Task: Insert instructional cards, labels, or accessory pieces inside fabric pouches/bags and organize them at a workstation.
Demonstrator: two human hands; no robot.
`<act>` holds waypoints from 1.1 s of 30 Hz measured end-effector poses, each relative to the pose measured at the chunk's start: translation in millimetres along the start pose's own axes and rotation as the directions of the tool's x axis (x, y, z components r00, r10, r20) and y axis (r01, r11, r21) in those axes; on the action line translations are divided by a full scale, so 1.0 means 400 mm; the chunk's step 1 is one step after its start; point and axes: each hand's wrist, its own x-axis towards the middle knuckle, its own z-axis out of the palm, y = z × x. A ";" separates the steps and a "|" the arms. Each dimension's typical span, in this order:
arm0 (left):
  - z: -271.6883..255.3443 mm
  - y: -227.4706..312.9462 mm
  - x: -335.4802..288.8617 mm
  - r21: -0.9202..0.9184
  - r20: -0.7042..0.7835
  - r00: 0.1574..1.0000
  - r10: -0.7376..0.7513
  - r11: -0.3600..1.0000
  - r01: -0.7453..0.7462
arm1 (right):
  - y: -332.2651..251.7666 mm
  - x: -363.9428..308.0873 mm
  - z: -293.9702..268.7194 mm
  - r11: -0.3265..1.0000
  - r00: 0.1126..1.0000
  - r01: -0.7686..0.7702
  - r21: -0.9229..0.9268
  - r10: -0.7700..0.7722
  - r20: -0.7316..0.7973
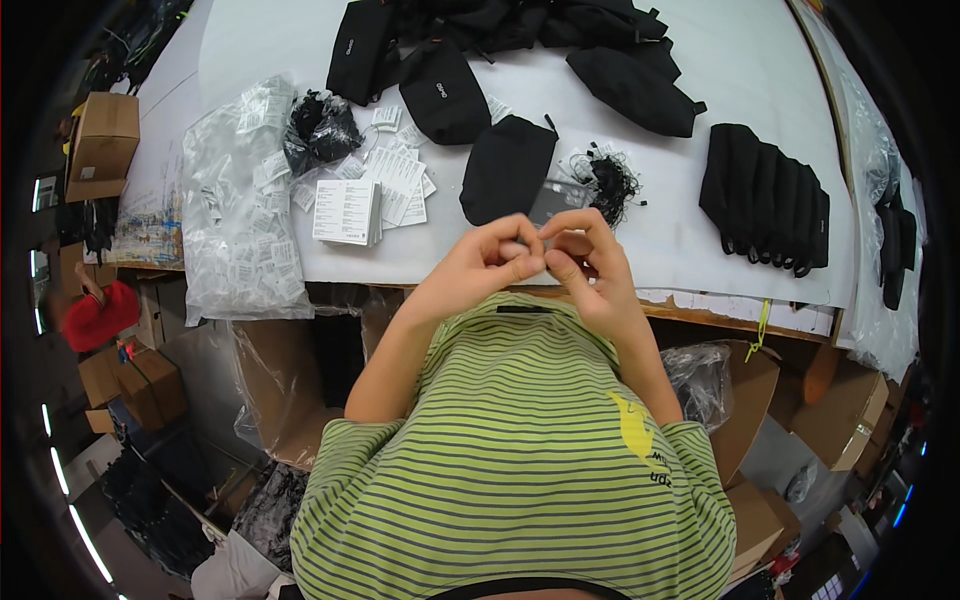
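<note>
Close together at the table's near edge, my left hand (492,262) and my right hand (590,265) meet at the fingertips. Both pinch, and whatever lies between the fingers is too small or hidden to make out. Just beyond them lies a black fabric pouch (507,172) with a small loop at its top corner. A dark printed card (560,203) shows partly behind my right fingers. Beside it is a tangle of thin black tag strings (610,185). A thick stack of white printed cards (345,212) stands to the left, with loose white cards (398,178) fanned behind it.
More black pouches (445,95) lie heaped at the far side. A neat row of black pouches (765,200) sits at the right. Left are a clear plastic bag of white labels (245,220) and a bundle of black strings (320,130). Cardboard boxes (290,390) stand below the table.
</note>
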 end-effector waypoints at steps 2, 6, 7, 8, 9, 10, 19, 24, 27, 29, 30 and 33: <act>-0.007 0.002 0.005 -0.127 0.140 0.988 -0.067 0.988 0.085 | 0.006 0.001 0.000 1.000 1.000 0.009 0.010 -0.009 -0.003; -0.006 -0.062 0.003 0.069 0.022 0.998 -0.057 0.996 0.055 | 0.008 0.015 -0.030 0.986 0.984 -0.168 0.011 0.167 0.060; 0.000 -0.074 -0.002 0.215 -0.032 0.999 -0.017 0.976 0.024 | 0.012 0.023 -0.049 0.986 0.985 -0.164 0.009 0.163 0.060; 0.013 -0.068 -0.007 0.220 -0.026 1.000 -0.014 0.975 0.019 | 0.019 0.033 -0.073 0.953 0.971 -0.238 -0.188 0.235 -0.038; 0.029 -0.053 -0.015 0.331 0.036 0.999 -0.001 0.944 -0.010 | 0.027 0.049 -0.092 0.874 0.947 -0.319 -0.368 0.283 -0.149; 0.046 -0.037 -0.020 0.436 0.105 0.994 0.001 0.898 -0.047 | 0.053 0.064 -0.108 0.875 0.947 -0.318 -0.366 0.276 -0.162; 0.046 -0.017 -0.023 0.561 0.151 0.937 0.314 0.753 -0.343 | 0.162 0.083 -0.079 0.840 0.981 -0.158 -0.520 0.193 0.012; -0.024 0.031 -0.017 0.954 0.233 0.758 0.609 0.007 -0.299 | -0.023 0.069 -0.047 0.728 0.968 0.234 -0.645 -0.110 0.227; -0.067 0.011 -0.053 0.942 0.319 0.738 0.595 -0.112 -0.317 | -0.045 0.053 -0.048 0.830 0.977 0.154 -0.537 -0.048 0.206; -0.078 0.000 -0.071 0.921 0.371 0.697 0.613 -0.146 -0.362 | -0.032 0.042 -0.045 0.895 0.987 0.144 -0.422 -0.100 0.126; -0.078 -0.006 -0.073 0.922 0.366 0.705 0.607 -0.138 -0.361 | -0.041 0.036 -0.041 0.899 0.988 0.135 -0.416 -0.090 0.124; -0.077 -0.030 -0.083 0.891 0.362 0.648 0.670 -0.045 -0.451 | -0.056 0.022 -0.040 0.828 0.963 -0.135 -0.545 0.238 0.123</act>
